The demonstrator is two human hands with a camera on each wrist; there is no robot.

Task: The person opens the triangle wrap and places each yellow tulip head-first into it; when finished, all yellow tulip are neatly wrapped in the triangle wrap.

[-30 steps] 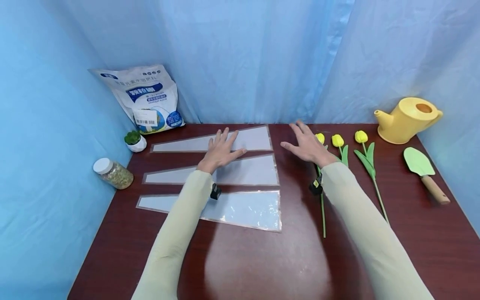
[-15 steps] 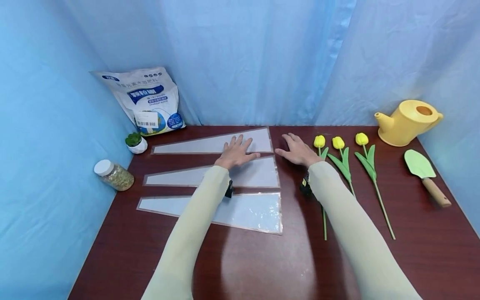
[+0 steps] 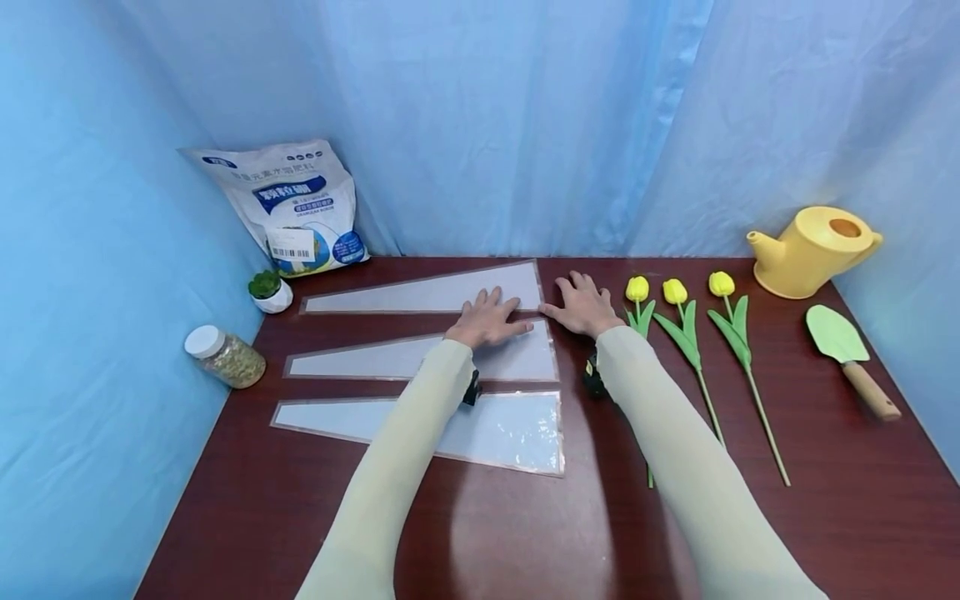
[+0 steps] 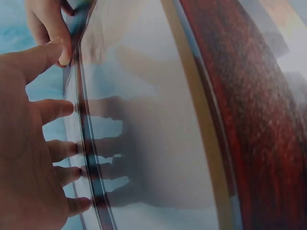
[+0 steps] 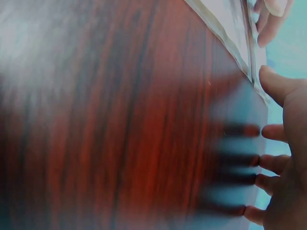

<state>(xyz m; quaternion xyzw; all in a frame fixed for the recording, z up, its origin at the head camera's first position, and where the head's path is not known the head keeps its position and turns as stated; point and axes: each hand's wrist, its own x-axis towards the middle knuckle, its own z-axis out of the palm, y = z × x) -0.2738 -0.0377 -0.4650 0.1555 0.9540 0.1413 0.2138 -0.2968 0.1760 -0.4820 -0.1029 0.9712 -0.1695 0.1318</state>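
Observation:
Three long white tapered panels with clear borders lie one behind another: the far panel, the middle panel and the near panel. My left hand is spread over the wide end of the middle panel, its fingertips at the gap towards the far one. In the left wrist view its fingers are spread above the glossy panel, and the fingertips seem to touch. My right hand is on the table just right of the panels, thumb at their corner. Both hands hold nothing.
Right of the hands lie three yellow tulips with green stems. A yellow watering can and a green trowel are at the far right. At left stand a fertilizer bag, a small potted plant and a tilted jar.
The left hand has slid right and slightly nearer, and the right hand has moved left and slightly nearer. They are closer together now. The panels and other things keep their places.

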